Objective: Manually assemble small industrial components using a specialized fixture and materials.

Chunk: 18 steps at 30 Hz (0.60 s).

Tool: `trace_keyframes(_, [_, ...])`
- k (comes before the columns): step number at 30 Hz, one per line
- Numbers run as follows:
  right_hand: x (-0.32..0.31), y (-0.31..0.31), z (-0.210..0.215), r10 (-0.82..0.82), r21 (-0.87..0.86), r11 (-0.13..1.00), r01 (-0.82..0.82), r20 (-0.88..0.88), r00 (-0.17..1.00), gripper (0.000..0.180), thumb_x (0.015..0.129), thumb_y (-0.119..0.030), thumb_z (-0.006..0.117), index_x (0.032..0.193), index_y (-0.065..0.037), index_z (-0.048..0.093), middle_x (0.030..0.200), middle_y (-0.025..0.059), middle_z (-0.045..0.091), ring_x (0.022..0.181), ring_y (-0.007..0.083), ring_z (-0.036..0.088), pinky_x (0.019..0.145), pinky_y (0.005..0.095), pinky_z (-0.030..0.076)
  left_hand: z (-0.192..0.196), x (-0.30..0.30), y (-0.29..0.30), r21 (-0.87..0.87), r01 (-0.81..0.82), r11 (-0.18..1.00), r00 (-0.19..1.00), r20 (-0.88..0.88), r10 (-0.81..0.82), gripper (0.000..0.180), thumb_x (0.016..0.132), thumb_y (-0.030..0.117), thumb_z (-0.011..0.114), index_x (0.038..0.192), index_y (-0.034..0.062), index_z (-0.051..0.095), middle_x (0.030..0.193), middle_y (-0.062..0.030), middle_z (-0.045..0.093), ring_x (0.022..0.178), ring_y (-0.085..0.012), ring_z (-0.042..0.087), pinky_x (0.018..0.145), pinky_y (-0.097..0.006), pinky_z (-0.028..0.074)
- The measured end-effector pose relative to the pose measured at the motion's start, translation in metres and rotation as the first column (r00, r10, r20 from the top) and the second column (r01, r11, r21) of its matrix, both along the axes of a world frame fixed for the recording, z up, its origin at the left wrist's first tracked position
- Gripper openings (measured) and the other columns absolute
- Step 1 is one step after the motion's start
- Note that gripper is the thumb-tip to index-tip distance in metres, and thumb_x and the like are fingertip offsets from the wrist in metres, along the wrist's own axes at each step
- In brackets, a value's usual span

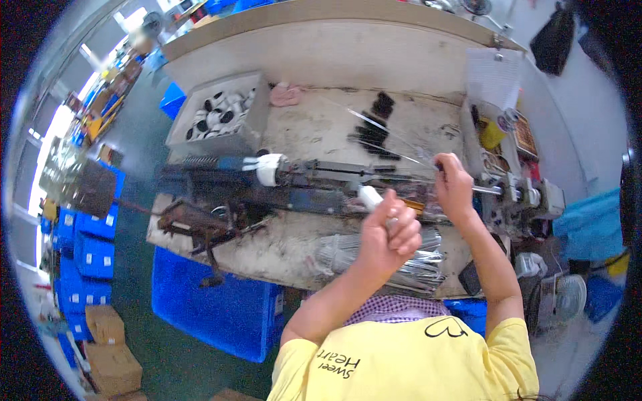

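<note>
My left hand [393, 230] is closed around a white, smooth, rounded cylinder [369, 196] that sticks out past the thumb. To its right, my right hand [455, 182] is closed, with fingers pinched at the end of a thin shiny rod [384, 128] slanting up and left over the bench. Both hands are above a long, dark bench machine [311, 198] with a white round part [269, 170] on its left portion. Below my left hand lies a bundle of thin silvery rods [418, 264], partly covered by my forearm.
A grey bin [221, 142] of white-and-black parts stands at the back left, beside a pink cloth [286, 95]. Black pieces [376, 127] lie mid-bench. A rusty metal frame [200, 224] sits at the front left edge, above a blue tub [207, 304]. Machine parts [528, 197] stand right.
</note>
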State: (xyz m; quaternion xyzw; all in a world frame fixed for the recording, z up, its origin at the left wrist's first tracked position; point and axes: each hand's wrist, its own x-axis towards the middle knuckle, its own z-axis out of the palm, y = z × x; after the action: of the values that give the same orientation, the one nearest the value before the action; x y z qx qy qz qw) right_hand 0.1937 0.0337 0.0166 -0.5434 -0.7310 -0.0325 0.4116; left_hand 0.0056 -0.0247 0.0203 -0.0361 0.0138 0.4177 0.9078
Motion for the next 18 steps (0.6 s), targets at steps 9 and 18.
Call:
trace_keyframes(9, [0.001,0.067,-0.049,-0.001,0.084,0.996,0.006,-0.051,0.999,0.022,0.081,0.003,0.057,0.101,-0.005,0.053,0.089,0.0169,0.058,0.078,0.0396,0.061,0.065,0.0456,0.049,0.007,-0.042,-0.006,0.712,0.004,0.702,0.964,-0.189,0.185,0.078,0.089,0.044,0.065,0.144,-0.0008,0.032,0.079,-0.0069,0.059,0.066,-0.0185,0.06,0.058,-0.031,0.05])
trace_keyframes(18, [0.021,-0.003,0.051,0.218,0.005,0.976,-0.219,0.076,0.973,0.02,0.07,0.003,0.065,0.089,-0.002,0.062,0.078,0.0116,0.063,0.071,0.0285,0.063,0.064,0.0346,0.05,0.016,0.003,0.035,0.556,-0.1,0.825,0.582,-0.64,0.502,0.067,0.102,0.037,0.042,0.148,-0.0011,0.012,0.089,-0.0127,0.063,0.063,-0.0179,0.061,0.056,-0.029,0.052])
